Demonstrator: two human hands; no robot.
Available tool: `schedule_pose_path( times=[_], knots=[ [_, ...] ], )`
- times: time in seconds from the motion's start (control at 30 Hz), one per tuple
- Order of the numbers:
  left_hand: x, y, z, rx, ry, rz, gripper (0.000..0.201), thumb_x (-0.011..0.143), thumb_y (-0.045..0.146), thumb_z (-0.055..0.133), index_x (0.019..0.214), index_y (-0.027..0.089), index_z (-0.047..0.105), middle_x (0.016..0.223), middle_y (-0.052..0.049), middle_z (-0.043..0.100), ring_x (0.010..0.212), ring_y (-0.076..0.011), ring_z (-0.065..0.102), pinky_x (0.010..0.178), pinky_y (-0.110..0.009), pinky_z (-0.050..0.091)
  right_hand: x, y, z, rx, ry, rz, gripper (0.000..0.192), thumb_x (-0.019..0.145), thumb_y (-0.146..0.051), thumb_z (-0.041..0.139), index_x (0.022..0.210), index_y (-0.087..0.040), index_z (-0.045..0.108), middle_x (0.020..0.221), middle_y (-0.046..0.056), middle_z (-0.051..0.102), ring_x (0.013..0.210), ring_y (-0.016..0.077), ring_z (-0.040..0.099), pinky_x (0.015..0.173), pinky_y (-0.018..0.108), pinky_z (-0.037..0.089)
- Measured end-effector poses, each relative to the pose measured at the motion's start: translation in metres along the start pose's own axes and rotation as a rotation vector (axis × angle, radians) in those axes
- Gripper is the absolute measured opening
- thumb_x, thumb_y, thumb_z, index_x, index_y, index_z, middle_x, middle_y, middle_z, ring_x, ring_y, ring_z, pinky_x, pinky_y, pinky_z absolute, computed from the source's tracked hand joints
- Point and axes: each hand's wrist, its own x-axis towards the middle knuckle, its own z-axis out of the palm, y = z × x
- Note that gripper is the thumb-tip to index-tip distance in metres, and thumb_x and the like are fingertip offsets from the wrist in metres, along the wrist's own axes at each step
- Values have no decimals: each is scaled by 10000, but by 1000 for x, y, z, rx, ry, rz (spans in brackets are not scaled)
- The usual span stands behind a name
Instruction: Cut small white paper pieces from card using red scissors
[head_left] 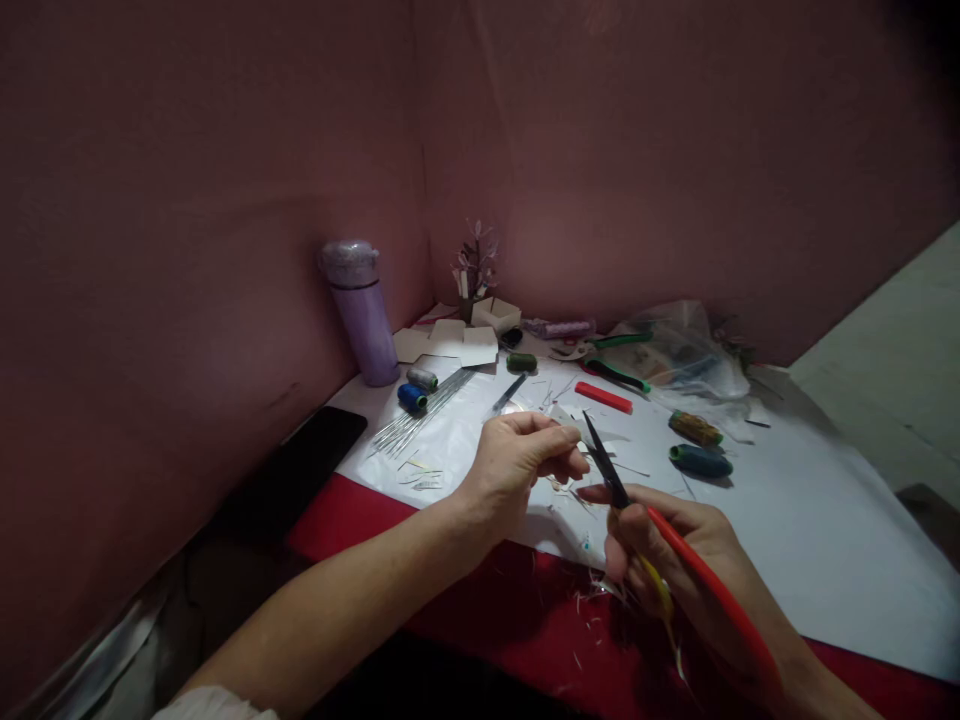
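My left hand point(525, 455) is raised over the near part of the white table sheet, thumb and fingertips pinched together. What lies between them is too small to make out. Just right of those fingertips, my right hand point(667, 545) grips a pair of scissors point(611, 475) with dark blades and a long red handle, points tilted up and to the left. A yellow strip point(660, 590) shows below the right fingers; whether it belongs to the scissors I cannot tell. Thin offcuts point(600, 585) lie at the red table edge beneath the hands.
Thread spools, one blue point(412, 397) and one teal point(701, 462), lie among several others. Wires point(427, 415) are spread at left. Behind stand a purple bottle point(364, 320) and a small wire tree point(476, 265). Green-handled pliers point(615, 376), a red bar point(603, 397) and a plastic bag point(682, 350) lie farther back.
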Motion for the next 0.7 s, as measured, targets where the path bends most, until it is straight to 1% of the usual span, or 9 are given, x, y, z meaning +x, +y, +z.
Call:
schedule_pose_path(
  times=[0.17, 0.23, 0.27, 0.33, 0.4, 0.47, 0.57, 0.63, 0.7],
  knots=[
    [0, 0, 0, 3, -20, 7, 213, 680, 244, 681, 583, 116, 541, 532, -33, 601, 466, -82, 496, 520, -233, 354, 2, 2, -1, -37, -22, -16, 486, 724, -606, 580, 536, -158, 564, 344, -19, 434, 311, 77, 393, 316, 194, 299],
    [-1, 0, -1, 3, -25, 2, 207, 683, 236, 677, 584, 114, 543, 530, -34, 600, 466, -82, 498, 521, -233, 355, 2, 1, -1, -37, -15, -22, 468, 724, -594, 591, 571, -153, 567, 370, -22, 447, 313, 62, 371, 321, 186, 269],
    [-1, 0, -1, 0, -29, -1, 205, 684, 233, 677, 585, 113, 544, 530, -34, 599, 466, -82, 498, 522, -233, 356, 1, 0, -1, -22, -14, -20, 450, 730, -586, 591, 621, -150, 580, 397, -21, 467, 320, 55, 362, 326, 184, 256],
    [0, 0, -1, -19, -43, -9, 201, 685, 230, 677, 592, 110, 545, 534, -34, 598, 468, -79, 500, 527, -232, 358, 0, 1, -2, 43, -47, -15, 433, 757, -582, 565, 791, -152, 605, 464, -15, 517, 333, 52, 349, 335, 186, 238],
    [1, -1, -2, -51, -56, -22, 196, 685, 226, 679, 604, 109, 544, 539, -32, 597, 472, -78, 506, 536, -232, 366, 0, 2, -3, 136, -122, -8, 472, 794, -597, 500, 973, -169, 583, 519, -7, 554, 343, 60, 350, 343, 195, 247],
    [2, -2, -3, -76, -66, -33, 188, 685, 225, 679, 622, 108, 546, 547, -31, 599, 478, -82, 515, 548, -235, 376, 1, 5, -5, 216, -201, 6, 518, 814, -623, 433, 1050, -179, 555, 530, -3, 560, 349, 73, 362, 350, 211, 277],
    [3, -3, -4, -86, -67, -46, 183, 687, 225, 676, 634, 106, 548, 547, -32, 596, 483, -84, 517, 550, -234, 379, 3, 6, -6, 262, -254, 19, 551, 824, -646, 368, 992, -165, 578, 502, -4, 537, 353, 83, 371, 364, 229, 304],
    [3, -3, -4, -88, -60, -57, 179, 689, 222, 672, 635, 106, 547, 545, -31, 592, 486, -84, 517, 543, -231, 373, 4, 5, -6, 248, -270, 16, 579, 826, -655, 343, 870, -142, 608, 453, -11, 493, 349, 83, 364, 368, 232, 296],
    [2, -2, -3, -89, -55, -62, 172, 693, 214, 665, 633, 106, 545, 548, -31, 591, 486, -81, 514, 541, -228, 371, 5, 4, -6, 215, -287, 18, 616, 824, -665, 331, 703, -128, 610, 417, -10, 452, 354, 82, 364, 372, 233, 283]
  ],
)
